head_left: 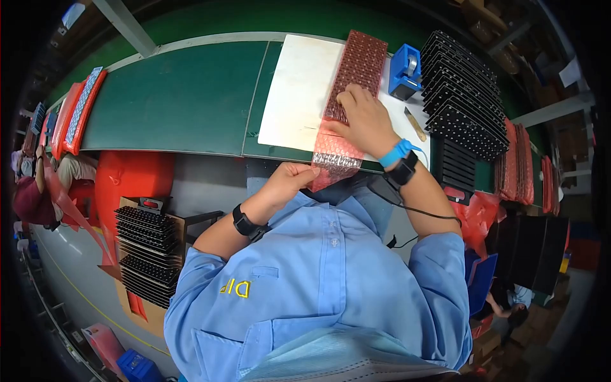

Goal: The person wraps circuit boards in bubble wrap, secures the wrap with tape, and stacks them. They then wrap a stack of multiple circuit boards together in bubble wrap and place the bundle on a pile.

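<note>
A dark panel in a red-tinted bubble-wrap bag (358, 60) lies lengthwise on a white board at the bench's near edge. The bag's loose end hangs over that edge toward me. Between thumb and fingertips, my left hand (286, 184) pinches the left side of this hanging end. My right hand (368, 122) rests on top of the bag near the panel's near end. Its fingers are bent on the wrap and the thumb is spread apart toward the left. A blue tape dispenser (405, 71) and a small knife (415, 124) are just right of the bag.
Stacked black dotted panels (461, 95) stand at the right of the green bench (172, 95). Red wrapped packages (83, 114) lie at its far left. More black panels (146, 254) stand low on my left. A cord (426, 213) runs by my right forearm.
</note>
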{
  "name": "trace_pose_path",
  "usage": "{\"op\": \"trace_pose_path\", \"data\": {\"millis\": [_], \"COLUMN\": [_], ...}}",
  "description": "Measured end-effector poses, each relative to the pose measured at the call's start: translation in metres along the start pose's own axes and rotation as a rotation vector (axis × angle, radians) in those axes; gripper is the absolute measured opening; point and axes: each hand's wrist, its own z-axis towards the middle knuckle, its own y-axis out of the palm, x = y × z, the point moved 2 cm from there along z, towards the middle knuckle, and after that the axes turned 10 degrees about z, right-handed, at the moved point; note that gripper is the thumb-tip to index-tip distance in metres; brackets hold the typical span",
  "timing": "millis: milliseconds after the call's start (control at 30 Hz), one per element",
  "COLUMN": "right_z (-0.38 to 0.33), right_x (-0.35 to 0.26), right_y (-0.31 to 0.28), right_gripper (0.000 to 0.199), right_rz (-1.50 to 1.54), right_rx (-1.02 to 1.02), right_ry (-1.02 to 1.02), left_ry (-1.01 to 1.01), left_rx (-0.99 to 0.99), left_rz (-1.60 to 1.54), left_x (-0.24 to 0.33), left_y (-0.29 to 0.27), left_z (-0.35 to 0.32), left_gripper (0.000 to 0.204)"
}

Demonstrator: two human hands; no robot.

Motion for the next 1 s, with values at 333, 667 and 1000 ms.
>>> {"op": "trace_pose_path", "data": {"millis": [333,667,1000], "right_z": [-0.091,-0.082,-0.067], "right_x": [0.06,0.074,0.089], "right_y": [-0.044,-0.025,-0.022], "right_gripper": [0.013,0.017,0.012], "right_rz": [-0.355,-0.457,-0.459], "right_rx": [0.167,0.011,-0.019], "right_ry": [0.349,0.366,0.32], "left_ry": [-0.024,0.037,0.049], "left_rx": [-0.008,0.137,0.106], "left_rz": [0.092,0.189,0.145], "left_x": [0.0,-0.002,0.005], "left_y": [0.003,0.003,0.008], "left_z": [0.003,0.004,0.006], "left_gripper": [0.03,0.033,0.031]}}
